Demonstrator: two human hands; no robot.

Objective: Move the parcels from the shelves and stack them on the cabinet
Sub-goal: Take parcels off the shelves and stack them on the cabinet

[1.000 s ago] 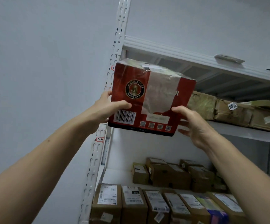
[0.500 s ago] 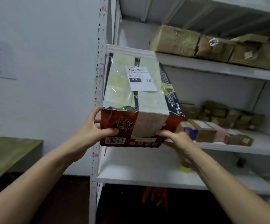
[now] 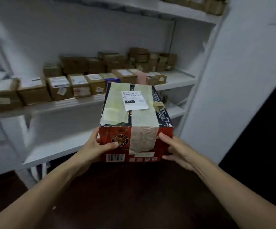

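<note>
Red taped parcel [image 3: 134,123], white label, gripped both hands.

top-shelf parcels [image 3: 214,5] cropped, label [image 3: 134,100] text unreadable

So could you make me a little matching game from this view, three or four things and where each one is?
Things:
1. red parcel
2. white label
3. brown boxes
4. left hand

Places:
A. in rows on the shelf
B. held between both hands
C. at the parcel's left side
D. on top of the parcel

Pairs: 1-B, 2-D, 3-A, 4-C
</note>
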